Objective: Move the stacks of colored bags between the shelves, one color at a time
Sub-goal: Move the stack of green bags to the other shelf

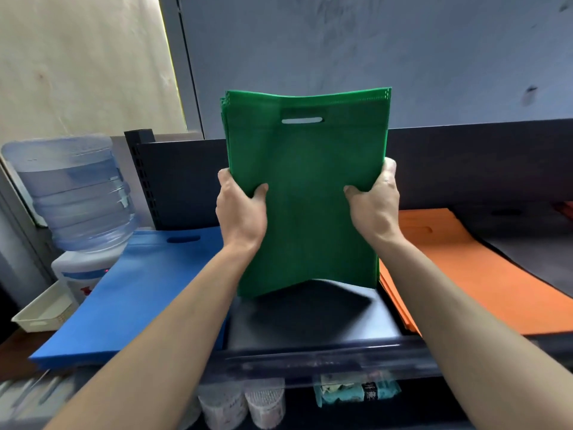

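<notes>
A stack of green bags (pixel 305 169) stands upright in the air above the dark shelf (pixel 310 321), handle cut-out at the top. My left hand (pixel 240 209) grips its left edge, thumb on the front. My right hand (pixel 373 206) grips its right edge the same way. On the shelf lie a stack of blue bags (pixel 133 290) to the left and a stack of orange bags (pixel 459 274) to the right. The bare shelf spot between them sits under the green stack.
A water dispenser with a clear jug (pixel 74 193) stands left of the shelf, next to a white tray (pixel 43 311). The shelf's dark back panel (pixel 465 166) rises behind the bags. Jars and packets (pixel 263 401) fill the shelf below.
</notes>
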`<state>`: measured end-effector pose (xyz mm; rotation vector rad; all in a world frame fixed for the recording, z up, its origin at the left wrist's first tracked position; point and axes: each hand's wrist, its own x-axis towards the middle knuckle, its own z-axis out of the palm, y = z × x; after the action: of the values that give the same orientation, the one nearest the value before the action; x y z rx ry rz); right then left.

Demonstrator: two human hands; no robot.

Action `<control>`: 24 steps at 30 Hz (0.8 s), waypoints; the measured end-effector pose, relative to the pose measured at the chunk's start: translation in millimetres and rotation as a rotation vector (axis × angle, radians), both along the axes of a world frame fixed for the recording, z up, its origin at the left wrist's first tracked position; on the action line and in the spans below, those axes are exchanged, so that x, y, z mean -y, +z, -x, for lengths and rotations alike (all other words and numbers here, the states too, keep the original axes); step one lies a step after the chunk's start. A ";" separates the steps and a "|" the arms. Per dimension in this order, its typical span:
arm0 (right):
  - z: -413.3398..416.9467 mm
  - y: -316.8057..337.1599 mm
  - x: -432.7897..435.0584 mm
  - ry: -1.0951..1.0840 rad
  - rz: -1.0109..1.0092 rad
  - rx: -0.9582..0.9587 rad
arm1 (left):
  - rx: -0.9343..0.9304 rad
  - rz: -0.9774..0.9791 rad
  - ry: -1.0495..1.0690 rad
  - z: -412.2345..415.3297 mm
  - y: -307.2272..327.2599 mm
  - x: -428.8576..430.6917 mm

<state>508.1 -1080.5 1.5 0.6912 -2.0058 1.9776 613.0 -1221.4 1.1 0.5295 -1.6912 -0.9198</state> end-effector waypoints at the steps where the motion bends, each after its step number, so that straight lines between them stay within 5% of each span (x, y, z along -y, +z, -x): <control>1: -1.4 2.1 2.2 0.010 -0.002 -0.006 | -0.022 0.005 -0.014 0.9 2.9 -1.0; 8: 1.2 -20.4 -3.0 -0.018 -0.081 0.051 | 0.008 -0.135 -0.121 -6.4 -31.4 11.2; 24: 4.0 -27.8 -0.7 -0.101 -0.016 0.096 | 0.002 -0.130 -0.157 -2.8 -37.5 12.2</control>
<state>504.1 -1079.8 -26.3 0.4972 -2.0694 1.9731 615.8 -1233.5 -36.4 0.4894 -1.7006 -1.1491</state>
